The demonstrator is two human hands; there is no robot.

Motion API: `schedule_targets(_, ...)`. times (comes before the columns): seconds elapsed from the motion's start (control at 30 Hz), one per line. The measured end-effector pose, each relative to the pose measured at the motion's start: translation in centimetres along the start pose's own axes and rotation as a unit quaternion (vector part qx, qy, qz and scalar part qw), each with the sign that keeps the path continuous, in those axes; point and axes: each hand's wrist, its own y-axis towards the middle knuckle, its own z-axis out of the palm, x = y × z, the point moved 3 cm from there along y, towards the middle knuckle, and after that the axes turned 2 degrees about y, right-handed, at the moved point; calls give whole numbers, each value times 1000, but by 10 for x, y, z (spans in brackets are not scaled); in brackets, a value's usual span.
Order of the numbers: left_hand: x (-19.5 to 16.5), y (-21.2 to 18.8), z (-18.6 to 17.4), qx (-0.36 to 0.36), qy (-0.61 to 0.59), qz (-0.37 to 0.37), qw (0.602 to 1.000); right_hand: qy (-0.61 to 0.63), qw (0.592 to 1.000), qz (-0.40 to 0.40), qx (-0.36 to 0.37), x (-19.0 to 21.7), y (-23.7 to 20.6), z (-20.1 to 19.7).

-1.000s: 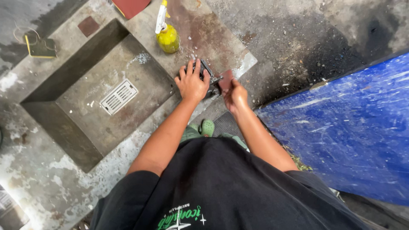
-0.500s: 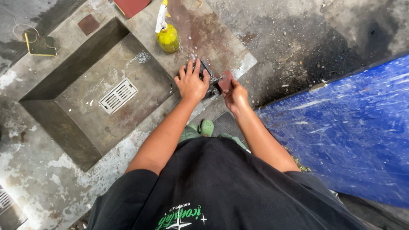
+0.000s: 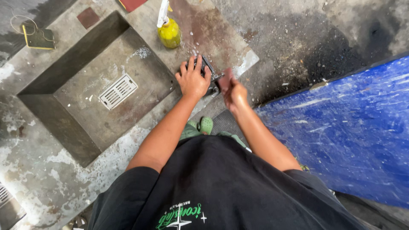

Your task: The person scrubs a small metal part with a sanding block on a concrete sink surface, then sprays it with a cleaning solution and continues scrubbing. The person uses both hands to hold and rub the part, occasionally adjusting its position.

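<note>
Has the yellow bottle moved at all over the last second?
No. The yellow bottle stands at the same spot by the sunken basin's corner, beyond the left hand.

Take the sunken concrete basin (image 3: 64, 123) as your landmark: its slotted drain grate (image 3: 118, 90) lies inside, a yellow bottle (image 3: 169, 32) stands just beyond its far corner, and a blue sheet (image 3: 353, 136) lies well to its right.

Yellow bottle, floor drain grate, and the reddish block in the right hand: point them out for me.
yellow bottle (image 3: 170, 33), head view, on its round yellow body.
drain grate (image 3: 118, 91), head view, middle of the slotted metal plate.
reddish block (image 3: 225, 78), head view, on its blurred upper face.
</note>
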Motion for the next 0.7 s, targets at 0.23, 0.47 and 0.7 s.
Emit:
schedule_targets(0.23,1,0,2,-12,1,-1,1000,-10,999,17,27,-2,5,-1)
schedule_targets(0.47,0,1,2,-22,-3,-5,1000,-18,1000,23,2,0,5,1)
schedule_targets(0.7,-2,1,3,-23,-9,-16,1000,-10,1000,15,-15,5,3,3)
